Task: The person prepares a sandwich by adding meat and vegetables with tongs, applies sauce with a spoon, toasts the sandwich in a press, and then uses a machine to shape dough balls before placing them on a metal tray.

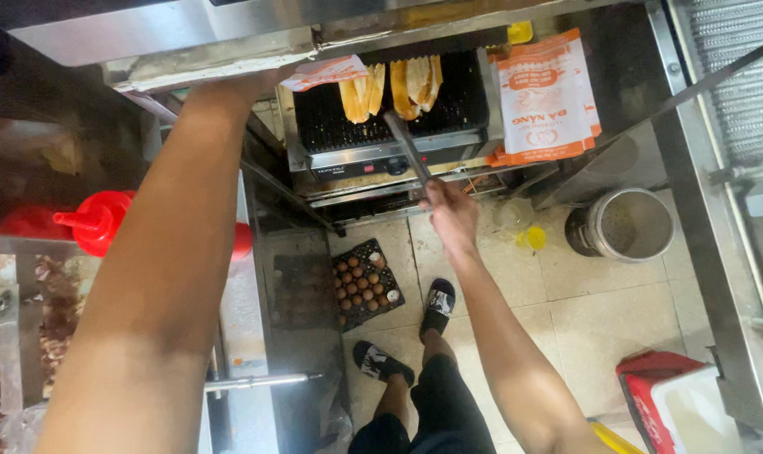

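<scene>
My right hand (449,210) is closed around metal tongs (407,147). Their long axis points up-left toward the bread (390,84) on the grill (465,92). I cannot tell my left hand's grip.

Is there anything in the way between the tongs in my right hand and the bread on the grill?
Nothing visible. The right hand holds the tongs, whose tips already reach the ridged grill plate just below the split bread rolls. The paper bags sit off to the side, clear of that path.
</scene>
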